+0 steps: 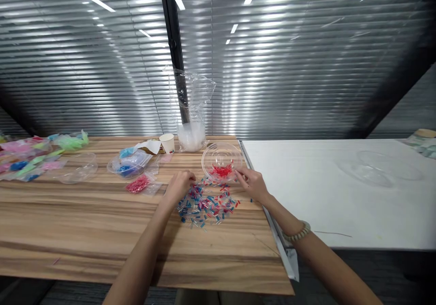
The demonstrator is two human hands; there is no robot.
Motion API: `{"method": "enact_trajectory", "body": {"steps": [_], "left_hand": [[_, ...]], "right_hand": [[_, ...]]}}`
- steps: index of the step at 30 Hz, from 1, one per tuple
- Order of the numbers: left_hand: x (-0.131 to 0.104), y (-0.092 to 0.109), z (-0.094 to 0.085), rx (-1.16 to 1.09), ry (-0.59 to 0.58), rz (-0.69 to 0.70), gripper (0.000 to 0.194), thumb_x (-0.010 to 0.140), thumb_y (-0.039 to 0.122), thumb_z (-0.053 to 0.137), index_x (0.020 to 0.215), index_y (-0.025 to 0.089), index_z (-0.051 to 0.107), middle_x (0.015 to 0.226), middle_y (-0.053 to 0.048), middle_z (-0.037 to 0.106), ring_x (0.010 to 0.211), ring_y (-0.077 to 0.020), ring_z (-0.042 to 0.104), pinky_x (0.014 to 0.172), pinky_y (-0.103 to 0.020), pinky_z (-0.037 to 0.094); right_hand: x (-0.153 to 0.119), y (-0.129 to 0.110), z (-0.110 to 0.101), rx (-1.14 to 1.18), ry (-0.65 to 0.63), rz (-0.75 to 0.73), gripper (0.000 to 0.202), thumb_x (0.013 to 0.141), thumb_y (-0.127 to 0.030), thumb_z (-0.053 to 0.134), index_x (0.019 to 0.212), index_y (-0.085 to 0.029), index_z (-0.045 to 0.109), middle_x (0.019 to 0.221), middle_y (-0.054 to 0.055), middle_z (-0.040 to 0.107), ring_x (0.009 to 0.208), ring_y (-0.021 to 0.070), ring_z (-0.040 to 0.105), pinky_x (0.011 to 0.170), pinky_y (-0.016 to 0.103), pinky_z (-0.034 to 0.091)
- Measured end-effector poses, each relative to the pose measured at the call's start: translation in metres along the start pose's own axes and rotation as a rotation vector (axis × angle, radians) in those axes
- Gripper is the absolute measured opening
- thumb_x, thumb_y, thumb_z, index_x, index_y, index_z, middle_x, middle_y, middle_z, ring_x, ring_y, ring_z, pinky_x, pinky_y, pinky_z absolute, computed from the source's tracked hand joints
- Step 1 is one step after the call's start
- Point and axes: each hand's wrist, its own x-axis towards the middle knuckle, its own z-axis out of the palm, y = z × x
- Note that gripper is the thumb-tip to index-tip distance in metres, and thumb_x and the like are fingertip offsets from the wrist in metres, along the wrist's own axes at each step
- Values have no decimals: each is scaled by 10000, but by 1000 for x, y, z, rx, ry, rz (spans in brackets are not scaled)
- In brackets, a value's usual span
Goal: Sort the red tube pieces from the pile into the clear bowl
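A loose pile of small red, blue and clear tube-shaped pieces (pixel 207 205) is spread on the wooden table. At its upper left edge, my left hand (pixel 180 186) is closed with fingers curled down; whatever is in them is too small or hidden to make out. Behind the pile stands a clear plastic bowl (pixel 222 148) with a heap of red pieces (pixel 221 171) inside. My right hand (pixel 252 183) pinches the bowl's right front rim between thumb and fingers. A few red pieces lie just right of the pile.
To the left are a bag of red pieces (pixel 138 184), a clear container with blue packets (pixel 127 167), an empty clear bowl (pixel 80 168) and colourful bags (pixel 34 157). A paper cup (pixel 167 143) and white-filled bag (pixel 191 137) stand behind. A white table (pixel 323 196) adjoins right.
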Motion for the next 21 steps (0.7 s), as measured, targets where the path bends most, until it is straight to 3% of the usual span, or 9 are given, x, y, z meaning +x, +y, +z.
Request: {"method": "enact_trajectory", "body": {"steps": [21], "left_hand": [[-2,8,2,4,-69,-10,192,709,75,502,713,192,655,789,-50,662,771,-192,592,645,-250,390]], "right_hand": [[0,0,0,1,-12,-19,210,894,-251,437,932,-183,631,743,26,684,528,119,564,523,244,434]]}}
